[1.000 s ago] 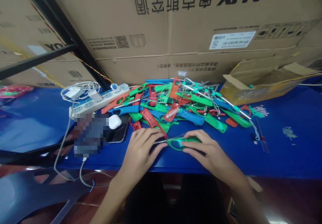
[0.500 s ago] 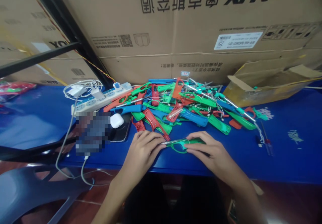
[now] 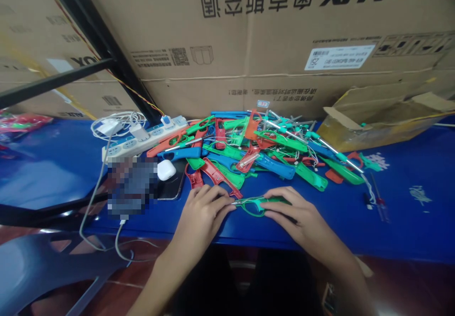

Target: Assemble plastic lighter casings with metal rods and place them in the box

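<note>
A green long-nosed lighter shell [image 3: 256, 204] is held between my two hands over the front part of the blue table. It has a finger loop, a teal piece at the loop, a thin wire and a metal tube. My left hand [image 3: 203, 212] pinches the metal tube end, fingers closed. Around the green handle end, my right hand [image 3: 300, 214] is closed, thumb near the teal piece. Its fingers cover much of the handle. Just behind my left fingertips lies a red lighter shell half [image 3: 221, 178].
Behind my hands spreads a pile of red, green, blue and orange lighter shells [image 3: 273, 164] with metal tubes. A screwdriver [image 3: 381, 206] and an opened carton [image 3: 373, 126] are at right. Left are a power strip [image 3: 124, 146], phone [image 3: 174, 186] and white earbud case [image 3: 166, 169].
The whole view has shifted very slightly. Both hands keep their grip on the green lighter shell, with barely any movement of the left fingers.
</note>
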`<state>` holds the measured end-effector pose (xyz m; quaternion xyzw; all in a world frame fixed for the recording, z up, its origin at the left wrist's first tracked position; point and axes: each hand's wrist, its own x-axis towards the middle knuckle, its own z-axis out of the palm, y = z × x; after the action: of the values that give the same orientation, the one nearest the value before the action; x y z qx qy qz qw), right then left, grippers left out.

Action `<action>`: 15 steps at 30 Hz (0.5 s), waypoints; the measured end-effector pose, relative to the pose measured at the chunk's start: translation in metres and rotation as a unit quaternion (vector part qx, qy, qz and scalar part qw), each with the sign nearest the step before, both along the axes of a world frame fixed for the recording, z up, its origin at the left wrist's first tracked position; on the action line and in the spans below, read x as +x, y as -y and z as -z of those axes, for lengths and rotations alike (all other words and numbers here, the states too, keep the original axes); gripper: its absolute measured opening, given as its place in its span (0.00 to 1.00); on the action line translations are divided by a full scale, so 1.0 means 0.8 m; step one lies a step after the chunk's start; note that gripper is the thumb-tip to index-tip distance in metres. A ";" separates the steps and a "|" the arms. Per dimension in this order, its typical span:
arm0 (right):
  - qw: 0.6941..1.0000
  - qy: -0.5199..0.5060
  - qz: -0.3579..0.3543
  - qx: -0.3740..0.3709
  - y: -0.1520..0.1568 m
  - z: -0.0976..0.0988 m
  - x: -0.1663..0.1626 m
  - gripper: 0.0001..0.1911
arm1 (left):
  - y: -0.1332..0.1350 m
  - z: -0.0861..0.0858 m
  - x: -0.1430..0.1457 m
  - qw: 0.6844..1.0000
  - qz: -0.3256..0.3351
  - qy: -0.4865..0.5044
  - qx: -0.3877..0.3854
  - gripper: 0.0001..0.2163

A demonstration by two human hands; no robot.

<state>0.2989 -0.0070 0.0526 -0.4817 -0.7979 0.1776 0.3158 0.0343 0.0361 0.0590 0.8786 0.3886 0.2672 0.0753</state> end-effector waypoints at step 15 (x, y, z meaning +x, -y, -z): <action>0.997 0.063 -0.005 0.048 0.006 0.000 0.001 0.10 | 0.016 0.002 -0.002 0.998 0.055 0.024 -0.030 0.10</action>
<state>0.2994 -0.0118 0.0524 -0.4725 -0.8262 0.1097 0.2867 0.0327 0.0231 0.0572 0.8893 0.3459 0.2717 0.1252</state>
